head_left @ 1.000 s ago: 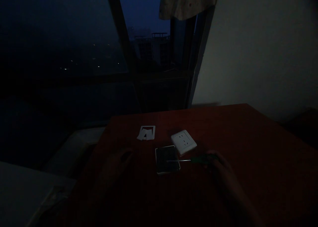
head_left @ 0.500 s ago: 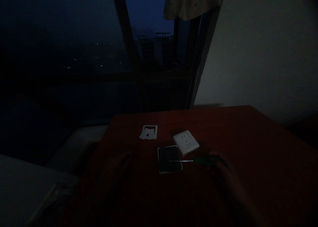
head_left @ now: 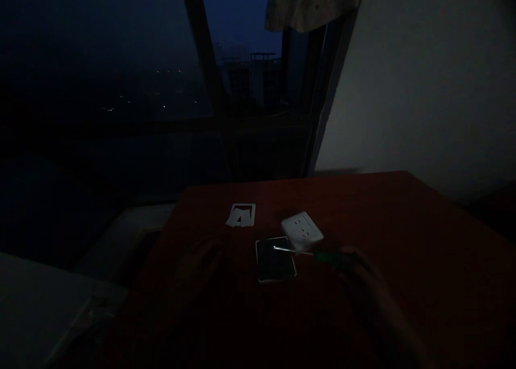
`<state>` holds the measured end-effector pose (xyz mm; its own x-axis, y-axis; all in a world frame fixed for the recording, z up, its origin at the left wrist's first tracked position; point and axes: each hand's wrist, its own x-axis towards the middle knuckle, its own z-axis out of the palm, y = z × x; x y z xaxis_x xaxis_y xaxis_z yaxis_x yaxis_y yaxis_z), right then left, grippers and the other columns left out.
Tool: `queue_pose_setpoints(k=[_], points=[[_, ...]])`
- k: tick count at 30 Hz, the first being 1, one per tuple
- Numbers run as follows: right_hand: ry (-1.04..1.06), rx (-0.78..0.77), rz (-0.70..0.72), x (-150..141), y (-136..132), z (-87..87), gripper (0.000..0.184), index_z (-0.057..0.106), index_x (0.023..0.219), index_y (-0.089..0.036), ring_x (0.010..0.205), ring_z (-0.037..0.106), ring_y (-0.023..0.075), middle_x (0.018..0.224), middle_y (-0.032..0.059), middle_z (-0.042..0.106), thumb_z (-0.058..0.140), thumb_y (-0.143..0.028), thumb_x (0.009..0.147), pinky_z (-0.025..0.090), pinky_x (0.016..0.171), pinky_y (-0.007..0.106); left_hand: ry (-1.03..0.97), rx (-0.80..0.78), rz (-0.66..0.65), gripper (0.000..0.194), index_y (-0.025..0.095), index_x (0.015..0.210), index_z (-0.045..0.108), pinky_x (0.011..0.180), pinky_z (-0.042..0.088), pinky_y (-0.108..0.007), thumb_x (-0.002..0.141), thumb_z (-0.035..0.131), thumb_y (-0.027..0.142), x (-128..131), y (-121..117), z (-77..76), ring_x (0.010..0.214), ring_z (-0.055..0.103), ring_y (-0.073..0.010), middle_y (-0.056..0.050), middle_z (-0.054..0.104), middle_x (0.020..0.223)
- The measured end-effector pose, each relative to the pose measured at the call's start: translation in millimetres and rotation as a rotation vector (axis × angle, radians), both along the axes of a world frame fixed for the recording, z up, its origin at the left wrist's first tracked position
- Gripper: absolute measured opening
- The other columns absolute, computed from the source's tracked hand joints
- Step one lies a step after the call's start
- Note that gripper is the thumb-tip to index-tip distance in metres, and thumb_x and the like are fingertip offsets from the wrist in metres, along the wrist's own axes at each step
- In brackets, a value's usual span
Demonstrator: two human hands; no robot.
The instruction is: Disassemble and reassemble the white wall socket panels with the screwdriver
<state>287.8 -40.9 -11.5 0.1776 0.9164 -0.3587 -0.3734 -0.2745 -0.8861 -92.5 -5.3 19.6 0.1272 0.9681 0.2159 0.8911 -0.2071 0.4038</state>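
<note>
The room is very dark. My right hand is closed round the green handle of a screwdriver, whose thin metal shaft points left over a dark square plate with a pale rim. A white wall socket lies just behind that plate. My left hand rests on the red-brown table to the left of the dark plate, touching nothing I can make out; its fingers look stretched forward. A white frame piece with loose white bits lies farther back.
A large window with dark frame bars fills the back left, with a cloth hanging at the top. A pale wall stands behind the table on the right. A pale surface lies low at left.
The screwdriver's tip has lifted and swung toward the far edge of the dark plate. My left hand has barely shifted. The view itself has drifted slightly.
</note>
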Motion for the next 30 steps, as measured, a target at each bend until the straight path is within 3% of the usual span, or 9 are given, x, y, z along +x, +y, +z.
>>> queue_pose_setpoints(k=[3,6,9,12,18,25,30], points=[[0.136,-0.006,-0.014,-7,0,6.7,0.026,0.068,0.089,-0.028,0.088,0.063,0.0197,0.096,-0.0004,0.066,0.078,-0.034,0.066,0.050,0.079,0.031,-0.071,-0.036,-0.062,0.031,0.025,0.117,0.058,0.101,0.045,-0.042,0.089,0.051,0.036,29,-6,8.6,0.119,0.053,-0.0245,-0.005,0.058,0.126],[0.238,0.019,0.101,-16,4,15.8,0.026,0.070,0.096,-0.028,0.095,0.063,0.0233,0.107,0.0036,0.067,0.072,-0.032,0.070,0.049,0.083,0.036,-0.103,-0.094,-0.198,0.044,0.026,0.127,0.051,0.104,0.041,-0.044,0.085,0.060,0.034,57,-9,15.1,0.127,0.045,-0.0266,-0.007,0.047,0.138],[0.234,0.053,0.308,-25,10,21.7,0.037,0.067,0.109,-0.026,0.090,0.064,0.0235,0.107,0.0070,0.068,0.064,-0.028,0.072,0.049,0.076,0.035,-0.096,-0.145,-0.352,0.064,0.027,0.135,0.044,0.107,0.036,-0.047,0.078,0.070,0.039,77,-7,15.1,0.132,0.038,-0.0297,-0.009,0.037,0.146],[0.185,0.054,0.378,-34,12,21.0,0.040,0.067,0.111,-0.023,0.076,0.063,0.0202,0.097,0.0066,0.069,0.064,-0.028,0.071,0.047,0.067,0.032,-0.091,-0.179,-0.420,0.082,0.028,0.140,0.037,0.107,0.035,-0.049,0.070,0.076,0.045,86,-2,10.6,0.133,0.035,-0.0327,-0.009,0.033,0.148],[-0.016,0.003,0.374,-41,5,11.9,0.049,0.062,0.121,-0.025,0.076,0.061,0.0173,0.087,0.0023,0.068,0.072,-0.032,0.074,0.046,0.066,0.028,0.001,-0.237,-0.437,0.085,0.029,0.137,0.040,0.104,0.038,-0.048,0.064,0.081,0.043,97,5,10.7,0.126,0.041,-0.0324,-0.008,0.041,0.142],[-0.103,0.079,0.367,-43,4,14.4,0.045,0.065,0.116,-0.025,0.087,0.063,0.0215,0.103,0.0045,0.069,0.071,-0.035,0.073,0.048,0.071,0.031,0.087,-0.213,-0.472,0.086,0.030,0.136,0.042,0.101,0.037,-0.051,0.062,0.081,0.049,103,8,22.1,0.123,0.042,-0.0347,-0.008,0.045,0.138],[-0.117,0.053,0.377,-43,5,13.0,0.047,0.064,0.117,-0.025,0.089,0.063,0.0221,0.107,0.0048,0.069,0.071,-0.037,0.072,0.047,0.075,0.033,0.100,-0.220,-0.450,0.088,0.029,0.136,0.043,0.101,0.038,-0.049,0.059,0.084,0.043,103,6,21.8,0.123,0.042,-0.0342,-0.008,0.045,0.138]])
